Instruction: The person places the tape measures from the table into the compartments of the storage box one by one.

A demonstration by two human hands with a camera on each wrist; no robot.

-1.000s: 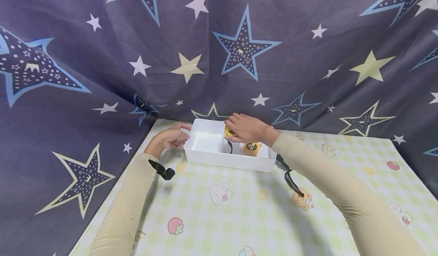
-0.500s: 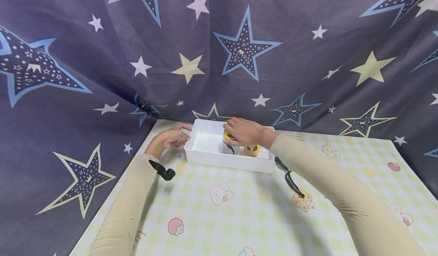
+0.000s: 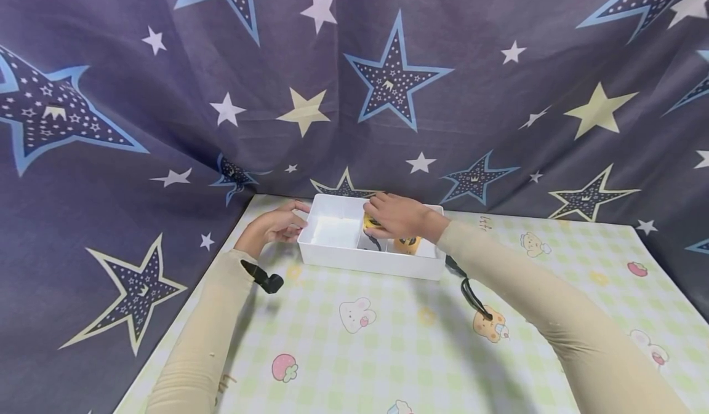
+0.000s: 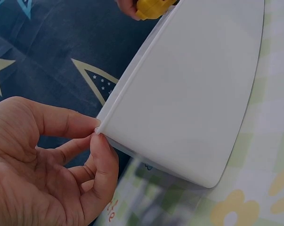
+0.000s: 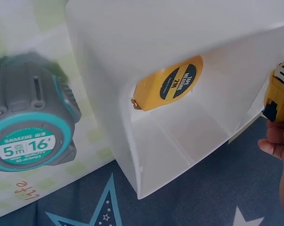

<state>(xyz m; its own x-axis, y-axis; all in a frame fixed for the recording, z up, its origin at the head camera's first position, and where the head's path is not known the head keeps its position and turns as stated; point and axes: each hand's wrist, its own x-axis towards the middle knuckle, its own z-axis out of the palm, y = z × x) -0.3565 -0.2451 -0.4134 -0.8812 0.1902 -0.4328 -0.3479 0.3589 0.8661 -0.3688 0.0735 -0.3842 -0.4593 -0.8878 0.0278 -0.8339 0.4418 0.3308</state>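
A white divided box point(image 3: 365, 260) stands near the table's back edge. My left hand point(image 3: 275, 223) pinches the rim at its left end between thumb and finger, clearly seen in the left wrist view. Over the box, my right hand point(image 3: 403, 216) grips a yellow tape measure point(image 5: 278, 92) with a black wrist cord point(image 3: 373, 240). That tape measure is upright at the compartment just right of the large left one. A second yellow tape measure point(image 5: 151, 89), labelled 2M, lies in the compartment to its right, partly hidden by my right hand in the head view.
A grey and teal tape measure point(image 5: 28, 117), marked 5m, sits on the checked tablecloth point(image 3: 332, 365) beyond the box's right end; my right forearm hides most of it in the head view. Its black cord point(image 3: 473, 297) trails forward. A dark star-print curtain point(image 3: 382, 149) hangs close behind.
My right hand has come slightly lower and nearer with the yellow tape measure, mostly in the first half second. My left hand keeps its place on the rim.
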